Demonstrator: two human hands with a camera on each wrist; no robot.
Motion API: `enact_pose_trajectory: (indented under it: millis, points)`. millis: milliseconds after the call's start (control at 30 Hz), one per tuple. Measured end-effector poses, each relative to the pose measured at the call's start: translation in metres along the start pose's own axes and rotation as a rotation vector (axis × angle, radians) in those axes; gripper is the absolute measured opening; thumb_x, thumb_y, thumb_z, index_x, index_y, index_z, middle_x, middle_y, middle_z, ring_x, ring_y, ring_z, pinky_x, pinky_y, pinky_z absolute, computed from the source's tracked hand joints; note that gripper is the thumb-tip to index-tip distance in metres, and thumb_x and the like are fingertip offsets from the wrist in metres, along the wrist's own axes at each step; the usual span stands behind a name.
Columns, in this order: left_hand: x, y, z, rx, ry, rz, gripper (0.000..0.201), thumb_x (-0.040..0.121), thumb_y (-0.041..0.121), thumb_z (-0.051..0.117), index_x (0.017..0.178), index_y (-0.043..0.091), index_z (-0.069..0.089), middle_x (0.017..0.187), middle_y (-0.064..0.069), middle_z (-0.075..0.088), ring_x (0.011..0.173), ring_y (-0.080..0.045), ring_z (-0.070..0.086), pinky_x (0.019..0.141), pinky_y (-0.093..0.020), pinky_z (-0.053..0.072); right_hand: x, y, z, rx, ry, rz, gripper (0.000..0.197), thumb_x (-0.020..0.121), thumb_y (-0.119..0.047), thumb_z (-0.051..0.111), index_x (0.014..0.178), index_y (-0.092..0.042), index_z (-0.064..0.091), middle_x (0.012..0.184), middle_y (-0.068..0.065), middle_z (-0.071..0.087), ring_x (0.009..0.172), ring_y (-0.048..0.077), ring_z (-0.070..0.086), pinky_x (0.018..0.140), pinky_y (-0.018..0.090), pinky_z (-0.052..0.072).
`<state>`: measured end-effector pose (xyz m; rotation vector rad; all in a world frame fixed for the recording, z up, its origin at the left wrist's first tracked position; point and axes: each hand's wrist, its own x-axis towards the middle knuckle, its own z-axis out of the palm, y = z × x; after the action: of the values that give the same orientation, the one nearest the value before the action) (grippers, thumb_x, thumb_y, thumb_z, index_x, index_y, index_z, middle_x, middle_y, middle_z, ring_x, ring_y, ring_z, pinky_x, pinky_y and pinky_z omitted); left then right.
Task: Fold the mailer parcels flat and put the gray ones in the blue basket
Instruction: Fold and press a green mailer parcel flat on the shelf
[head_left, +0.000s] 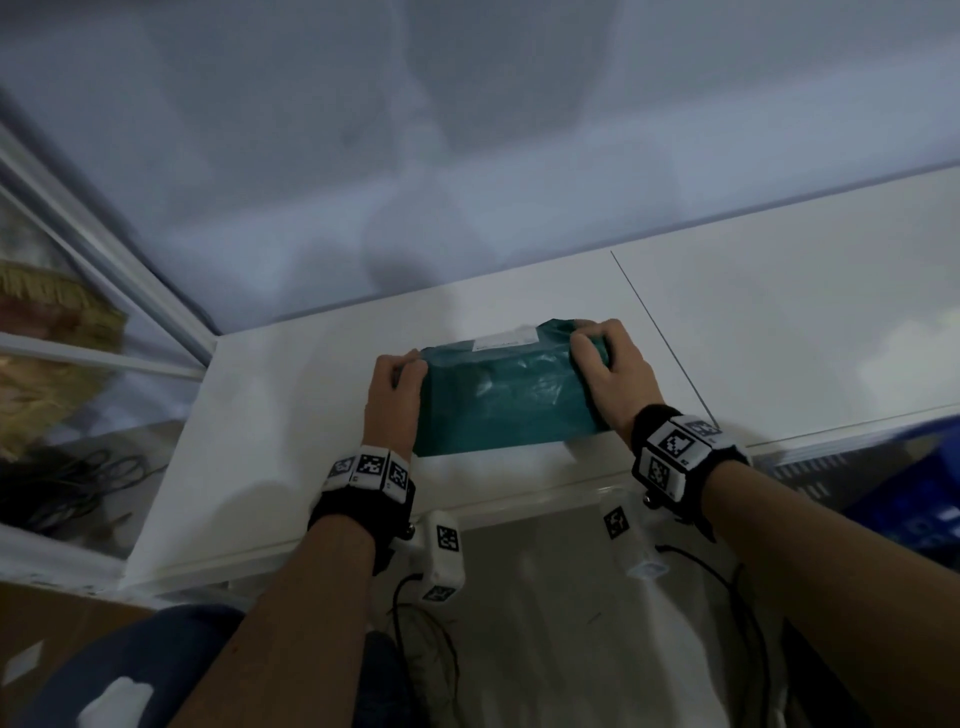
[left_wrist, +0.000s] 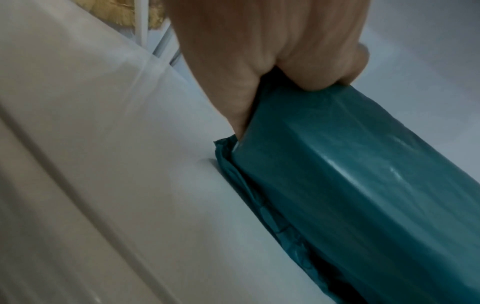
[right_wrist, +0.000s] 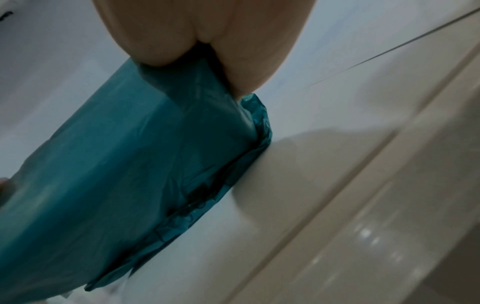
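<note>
Near edge of white tabletop (head_left: 291, 415). Teal glossy plastic mailer parcel (head_left: 498, 400) lying at 12 o'clock, long axis 9 to 3, label end far. Left hand (head_left: 392, 387) pinching left edge, right hand (head_left: 610, 371) curled round right edge — best pulled taut, then pressed flat evenly. Blue plastic basket (head_left: 893, 493) at 3 o'clock.

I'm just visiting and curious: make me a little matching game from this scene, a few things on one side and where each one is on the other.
Things:
1. left hand
2. right hand
3. white label
4. blue basket

Places:
A. at the right edge, beside the table
B. gripping the teal mailer at its right end
C. on the mailer's far edge
D. gripping the mailer's left end

Pairs: 1-D, 2-B, 3-C, 4-A
</note>
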<state>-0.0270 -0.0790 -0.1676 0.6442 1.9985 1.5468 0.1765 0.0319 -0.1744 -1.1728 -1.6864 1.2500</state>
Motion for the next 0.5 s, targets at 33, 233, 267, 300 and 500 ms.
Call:
enact_pose_trajectory:
  millis: [33, 233, 267, 300, 500]
  points:
    - [0.002, 0.001, -0.001, 0.002, -0.006, -0.021, 0.027, 0.072, 0.049, 0.061, 0.089, 0.028, 0.058, 0.107, -0.004, 0.068, 0.104, -0.027, 0.063, 0.100, -0.055, 0.048, 0.001, -0.001, 0.000, 0.008, 0.008, 0.009, 0.011, 0.095, -0.033, 0.054, 0.099, -0.023, 0.054, 0.121, -0.014, 0.059, 0.100, 0.014, 0.057, 0.077, 0.021, 0.039]
    - [0.004, 0.009, -0.005, 0.224, -0.029, 0.015, 0.034, 0.077, 0.052, 0.070, 0.086, 0.023, 0.055, 0.120, -0.001, 0.066, 0.109, -0.023, 0.061, 0.102, -0.046, 0.046, 0.003, -0.005, -0.001, 0.038, 0.011, 0.079, 0.007, 0.087, -0.022, 0.057, 0.089, -0.016, 0.053, 0.123, -0.013, 0.062, 0.105, 0.013, 0.058, 0.086, 0.026, 0.040]
    - [0.005, 0.009, -0.005, 0.278, -0.032, 0.023, 0.033, 0.082, 0.049, 0.071, 0.084, 0.021, 0.054, 0.124, -0.003, 0.065, 0.112, -0.022, 0.060, 0.102, -0.044, 0.046, 0.002, -0.006, -0.002, 0.027, 0.005, 0.082, 0.007, 0.087, -0.021, 0.057, 0.087, -0.016, 0.053, 0.123, -0.014, 0.063, 0.105, 0.013, 0.058, 0.087, 0.026, 0.041]
    - [0.005, 0.009, -0.006, 0.316, -0.035, 0.034, 0.033, 0.083, 0.046, 0.072, 0.083, 0.019, 0.052, 0.129, -0.002, 0.064, 0.115, -0.020, 0.059, 0.102, -0.041, 0.046, 0.002, -0.006, -0.003, 0.016, 0.001, 0.083, 0.007, 0.086, -0.021, 0.057, 0.085, -0.017, 0.052, 0.122, -0.014, 0.063, 0.105, 0.012, 0.058, 0.088, 0.027, 0.042]
    - [-0.003, 0.013, 0.004, 0.484, -0.039, 0.099, 0.038, 0.088, 0.041, 0.069, 0.099, 0.013, 0.047, 0.118, 0.001, 0.059, 0.112, -0.022, 0.057, 0.083, -0.027, 0.037, 0.005, -0.003, -0.007, 0.029, -0.042, 0.088, 0.013, 0.081, -0.016, 0.062, 0.075, -0.020, 0.050, 0.118, -0.015, 0.065, 0.107, 0.011, 0.060, 0.097, 0.033, 0.045]
